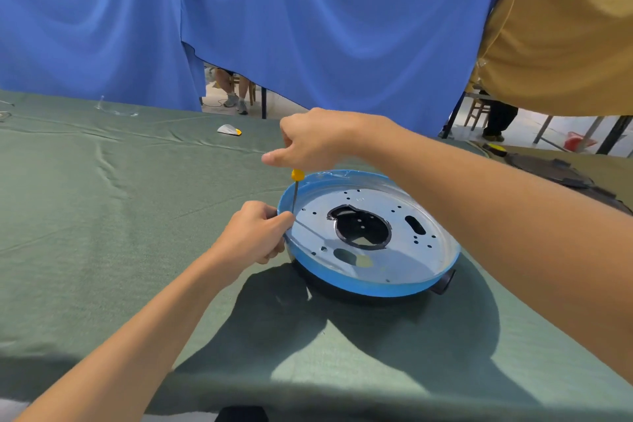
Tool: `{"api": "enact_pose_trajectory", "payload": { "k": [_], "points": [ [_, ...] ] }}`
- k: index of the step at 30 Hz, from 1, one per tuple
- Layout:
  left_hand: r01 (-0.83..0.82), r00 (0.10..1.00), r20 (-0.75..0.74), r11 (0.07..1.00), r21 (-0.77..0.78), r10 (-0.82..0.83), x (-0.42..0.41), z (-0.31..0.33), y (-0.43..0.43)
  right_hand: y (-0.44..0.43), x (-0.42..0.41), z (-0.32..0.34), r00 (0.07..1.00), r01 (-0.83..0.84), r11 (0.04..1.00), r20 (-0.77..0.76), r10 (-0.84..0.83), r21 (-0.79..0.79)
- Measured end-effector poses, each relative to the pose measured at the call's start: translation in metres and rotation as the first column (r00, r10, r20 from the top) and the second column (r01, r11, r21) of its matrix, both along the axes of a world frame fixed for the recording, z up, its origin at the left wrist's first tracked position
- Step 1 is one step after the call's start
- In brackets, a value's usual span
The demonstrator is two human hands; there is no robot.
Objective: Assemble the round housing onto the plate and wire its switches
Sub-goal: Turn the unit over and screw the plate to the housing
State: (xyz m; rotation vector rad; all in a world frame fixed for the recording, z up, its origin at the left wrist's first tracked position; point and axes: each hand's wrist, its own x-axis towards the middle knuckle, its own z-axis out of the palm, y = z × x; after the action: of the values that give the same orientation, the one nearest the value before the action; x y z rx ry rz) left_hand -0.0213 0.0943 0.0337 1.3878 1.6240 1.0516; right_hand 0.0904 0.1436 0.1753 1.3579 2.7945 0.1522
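A round metal plate (387, 216) with a blue-filmed rim and several holes lies on top of a black round housing (442, 283) on the green table. My right hand (308, 140) grips the handle of a screwdriver (296, 183) with a yellow collar, held upright over the plate's left edge. My left hand (255, 231) holds the plate's left rim, its fingers pinching around the screwdriver tip. The tip and any screw under it are hidden by my fingers.
The table wears a green cloth (120, 233). A small white and yellow object (228, 129) lies at the far middle. A dark round part (565, 178) sits at the right edge. Blue curtains (308, 27) hang behind; a person's legs show beyond.
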Motion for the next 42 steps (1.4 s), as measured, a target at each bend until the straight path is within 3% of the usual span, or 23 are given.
{"api": "enact_pose_trajectory", "payload": {
  "k": [3, 14, 17, 21, 26, 31, 34, 36, 38, 42],
  "points": [
    [-0.008, 0.995, 0.098, 1.000, 0.005, 0.008, 0.001, 0.000, -0.003, -0.005, 0.003, 0.008, 0.998, -0.055, 0.990, -0.034, 0.051, -0.132],
    [-0.178, 0.972, -0.116, 0.961, 0.210, 0.206, 0.018, -0.010, -0.005, 0.005, 0.002, -0.008, 0.990, -0.121, 0.986, -0.064, 0.129, 0.116],
    [-0.158, 0.979, -0.095, 0.966, 0.205, 0.180, 0.015, -0.010, -0.003, 0.008, 0.001, -0.009, 0.996, -0.058, 0.996, -0.062, 0.061, 0.063],
    [-0.169, 0.983, -0.031, 0.961, 0.220, 0.180, 0.006, -0.017, 0.000, 0.003, 0.005, 0.005, 0.994, -0.033, 0.979, -0.107, 0.012, -0.203],
    [-0.189, 0.966, 0.209, 0.968, 0.165, 0.153, -0.007, -0.027, 0.013, 0.001, 0.007, 0.000, 0.990, -0.103, 0.995, -0.102, 0.101, -0.014],
    [-0.146, 0.982, 0.159, 0.945, 0.292, 0.103, -0.002, -0.037, 0.015, 0.006, 0.003, -0.006, 0.997, -0.023, 0.999, -0.072, 0.027, 0.048],
    [-0.115, 0.989, 0.129, 0.931, 0.345, 0.074, -0.001, -0.040, 0.012, 0.002, 0.004, 0.005, 0.999, 0.010, 0.996, -0.034, -0.013, -0.088],
    [-0.102, 0.988, 0.140, 0.939, 0.329, 0.059, -0.002, -0.039, 0.012, 0.000, 0.005, 0.010, 0.997, -0.058, 0.988, -0.067, 0.048, -0.146],
    [-0.084, 0.989, 0.139, 0.948, 0.307, 0.043, -0.002, -0.039, 0.012, -0.002, 0.003, 0.009, 0.992, -0.116, 0.989, -0.054, 0.112, -0.090],
    [-0.074, 0.989, 0.141, 0.949, 0.305, 0.032, -0.003, -0.042, 0.013, -0.005, -0.008, 0.014, 0.982, -0.169, 0.985, 0.084, 0.172, -0.043]
  ]
}}
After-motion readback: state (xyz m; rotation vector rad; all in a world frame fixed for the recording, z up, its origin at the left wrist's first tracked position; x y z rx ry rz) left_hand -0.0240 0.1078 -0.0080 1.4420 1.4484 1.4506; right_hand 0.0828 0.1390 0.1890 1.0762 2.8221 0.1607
